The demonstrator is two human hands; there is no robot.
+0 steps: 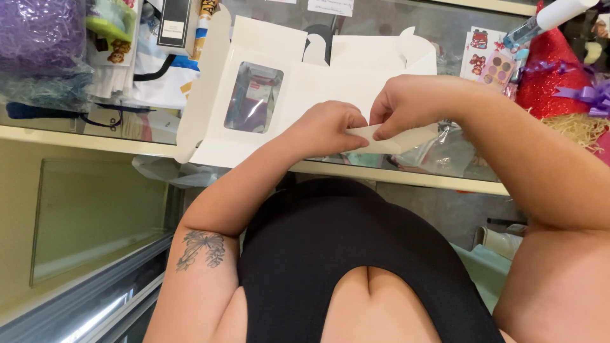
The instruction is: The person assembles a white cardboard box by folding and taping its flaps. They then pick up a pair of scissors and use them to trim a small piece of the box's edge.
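Far left: purple shredded filler (38, 32) in a clear crinkly bag on the glass counter (95, 130), beside it a stack of printed packets (136, 57).

Centre-left: flat unfolded white cardboard box (305, 89), matte, with a clear plastic window (254, 96) cut in one panel; it lies on the counter, flaps spread far and left.

Left hand (327, 130): fingers curled tight, thumb and forefinger tips pinching the left end of a small pale strip (387, 140), smooth, thin, card or tape-like, can't tell which. Forearm comes up from near left, elbow bent, a dark tattoo (201, 249) on the upper arm.

Right hand (413, 101): fingers narrow, bent down, tips pressed on the strip's upper edge just right of the left hand; the knuckles of the two hands almost touch. Wrist bent, forearm runs to the near right.

The strip sits over the near edge of the box at the counter edge, with crinkled clear cellophane (445, 152) under and to the right of it.

Far right: sticker sheet (486, 60), red glitter cone (549, 76) with a purple ribbon bow (591, 95), straw-coloured shred (581, 130) below.
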